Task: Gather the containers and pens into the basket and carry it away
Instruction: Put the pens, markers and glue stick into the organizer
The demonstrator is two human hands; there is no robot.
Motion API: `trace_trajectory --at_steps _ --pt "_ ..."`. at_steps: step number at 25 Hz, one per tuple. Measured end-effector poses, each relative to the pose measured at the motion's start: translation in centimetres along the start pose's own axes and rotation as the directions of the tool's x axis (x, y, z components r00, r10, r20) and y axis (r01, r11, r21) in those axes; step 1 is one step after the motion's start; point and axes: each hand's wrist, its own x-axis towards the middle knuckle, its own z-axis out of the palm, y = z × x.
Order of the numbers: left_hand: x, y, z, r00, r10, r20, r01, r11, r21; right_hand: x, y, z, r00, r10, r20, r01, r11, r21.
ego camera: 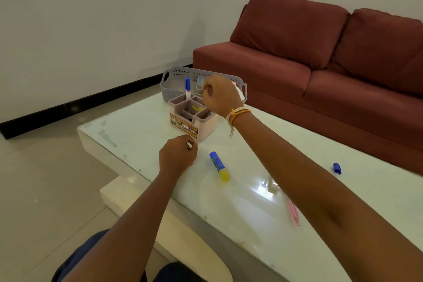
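Head cam, only view I've got: my right hand (219,95) is up over the pink desk organizer (191,119), which sits on the white table (251,208) just in front of the grey basket (176,75), prob so pens get sorted into its slots before the whole lot goes in. Fingers on that hand are pinched close together at the tips; can't tell what they hold, maybe sth small and purple, too blurred. A blue-capped marker (187,87) stands upright in a back slot. A clear lidded container (201,82) is already in the basket, partly behind my hand. Left hand (177,155) rests on the table near the organizer's front, curled nearly closed on sth small and white, can't ID it. Still loose on the table: glue stick (219,166) lying flat, blue cap (337,168) well to the right, pink pen (294,213) near the front edge. Basket's not ready to carry yet, imo.
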Motion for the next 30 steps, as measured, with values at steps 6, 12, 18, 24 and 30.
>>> trace_trajectory --at_steps 6,12,18,24,30 --pt "-1.3 0.1 0.1 0.977 0.189 0.094 -0.2 0.971 0.133 -6.3 0.6 -0.5 0.549 0.421 0.722 -0.582 0.812 -0.031" --pt "-1.6 -0.7 0.1 0.986 0.156 -0.06 -0.156 0.988 0.009 -9.2 0.4 1.1 0.356 0.447 0.821 -0.563 0.804 -0.193" --pt "-1.1 -1.2 0.3 0.998 0.062 -0.027 -0.06 0.995 0.075 -4.1 -1.0 -2.3 0.655 0.298 0.694 -0.622 0.734 0.271" --pt "-0.4 -1.2 0.7 0.997 0.054 0.052 -0.064 0.974 0.215 3.3 -1.9 -0.5 0.821 0.306 0.483 -0.327 0.944 -0.043" --pt "0.1 -1.3 1.1 0.998 0.037 0.047 -0.048 0.966 0.256 3.9 -2.2 2.9 0.859 0.194 0.475 -0.106 0.973 -0.205"
